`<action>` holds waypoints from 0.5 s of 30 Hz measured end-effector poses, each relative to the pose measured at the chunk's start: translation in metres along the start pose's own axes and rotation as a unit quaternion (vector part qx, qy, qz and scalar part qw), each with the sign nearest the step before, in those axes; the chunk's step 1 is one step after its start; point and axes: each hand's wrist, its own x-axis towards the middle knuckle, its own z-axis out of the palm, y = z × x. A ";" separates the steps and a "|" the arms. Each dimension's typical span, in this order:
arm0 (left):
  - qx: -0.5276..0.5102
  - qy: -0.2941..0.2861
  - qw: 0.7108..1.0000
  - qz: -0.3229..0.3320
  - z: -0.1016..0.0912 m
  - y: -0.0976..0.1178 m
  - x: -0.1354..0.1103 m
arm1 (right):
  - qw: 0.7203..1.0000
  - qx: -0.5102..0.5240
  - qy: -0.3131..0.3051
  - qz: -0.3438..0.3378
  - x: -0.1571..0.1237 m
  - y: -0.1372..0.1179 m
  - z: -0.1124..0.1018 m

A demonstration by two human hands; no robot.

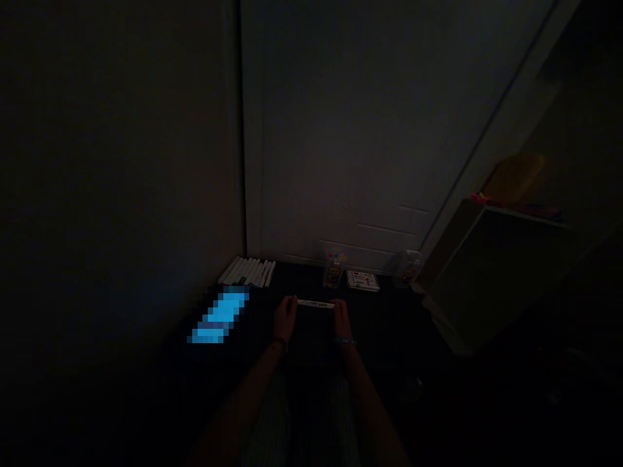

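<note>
In dim light, a slim white marker (315,303) lies level between my two hands, above the dark tabletop. My left hand (285,313) is closed on its left end, fingers bent. Its right end is gripped by my right hand (341,314). Both hands' fingertips are partly lost in shadow. Dark marks run along the marker's side, too small to read. Beyond my left hand, several similar white markers (248,272) lie side by side at the back left of the table.
A lit blue, pixelated rectangle (220,316) lies at left. Along the wall stand a clear container with coloured tips (334,269), a flat white case (363,281) and a pale packet (407,267). A cabinet (506,272) at right bears a yellow object (516,176).
</note>
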 end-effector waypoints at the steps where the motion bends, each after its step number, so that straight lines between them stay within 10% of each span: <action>1: -0.004 -0.003 1.000 -0.009 0.000 0.000 0.000 | 1.000 0.000 -0.002 -0.001 0.000 0.000 0.000; 15: -0.026 0.013 1.000 -0.011 -0.001 0.001 0.002 | 1.000 -0.002 0.000 -0.018 -0.001 -0.001 0.001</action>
